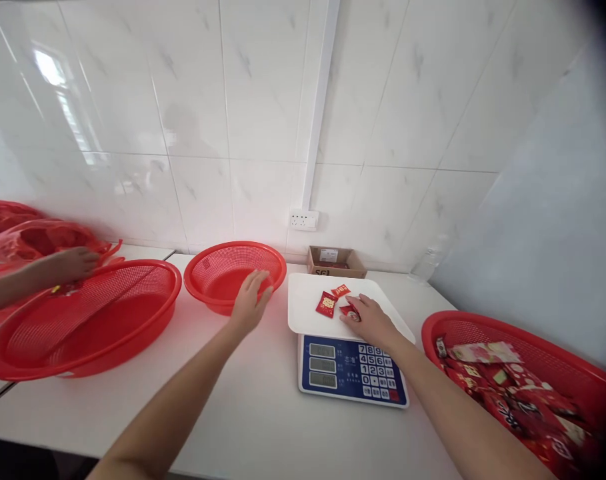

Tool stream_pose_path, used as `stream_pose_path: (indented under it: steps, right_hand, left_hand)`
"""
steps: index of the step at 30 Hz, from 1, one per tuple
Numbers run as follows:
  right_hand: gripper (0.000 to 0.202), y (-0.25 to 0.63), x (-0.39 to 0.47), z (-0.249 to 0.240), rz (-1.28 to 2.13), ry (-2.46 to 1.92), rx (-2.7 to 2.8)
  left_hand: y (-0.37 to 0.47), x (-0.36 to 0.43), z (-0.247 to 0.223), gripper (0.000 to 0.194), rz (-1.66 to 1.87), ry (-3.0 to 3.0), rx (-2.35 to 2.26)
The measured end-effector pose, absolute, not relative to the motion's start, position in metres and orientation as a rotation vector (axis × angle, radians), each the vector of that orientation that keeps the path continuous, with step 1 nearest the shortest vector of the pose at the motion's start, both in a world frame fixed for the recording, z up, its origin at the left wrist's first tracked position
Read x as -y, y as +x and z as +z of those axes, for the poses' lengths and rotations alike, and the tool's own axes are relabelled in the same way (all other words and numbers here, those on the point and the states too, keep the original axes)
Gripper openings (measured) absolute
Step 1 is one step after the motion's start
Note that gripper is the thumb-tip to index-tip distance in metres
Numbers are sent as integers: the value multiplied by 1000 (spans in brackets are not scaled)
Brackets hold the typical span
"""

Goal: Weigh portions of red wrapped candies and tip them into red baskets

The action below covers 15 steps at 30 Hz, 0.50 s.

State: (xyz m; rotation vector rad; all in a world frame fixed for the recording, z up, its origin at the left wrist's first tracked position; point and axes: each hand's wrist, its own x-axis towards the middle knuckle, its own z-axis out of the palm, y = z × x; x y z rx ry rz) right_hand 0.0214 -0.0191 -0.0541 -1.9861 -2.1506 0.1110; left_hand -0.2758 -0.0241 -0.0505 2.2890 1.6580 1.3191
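My right hand (370,319) is over the white pan of a digital scale (307,319), its fingers closed at a small red wrapped packet (349,312). Beside it on the pan lie a dark red packet with gold print (327,304) and an orange-red packet (341,290). The fingertips partly cover the packet they touch. My left hand (251,303) hovers at the front right rim of a round red mesh basket (207,267), fingers stretched out and holding nothing. Below the pan, the scale's blue panel (353,367) has keys and three displays, too faint to read.
Another person's hand (73,265) reaches over a large red basket (157,313) at left, near red plastic bags (43,237). A small cardboard box (350,263) stands behind the scale. At right, a red basket (445,320) holds many wrapped packets; a clear jar (425,265) is behind.
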Motion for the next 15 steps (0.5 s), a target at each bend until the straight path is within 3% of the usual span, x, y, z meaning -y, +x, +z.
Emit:
stream_pose_path:
  steps: [5,10,15]
  right_hand:
    - [43,18,16,-52,73,-1935,2236]
    - [34,18,4,-37,88,-2010,2084]
    - [29,-13,-23,-13,538,-1828,1672]
  left_hand:
    - [-255,62,-96,22,1720,2184,-1346]
    - [-253,66,-111,19,1674,2207,-1239]
    - [-255,69,-108,20,1650,2242,-1177]
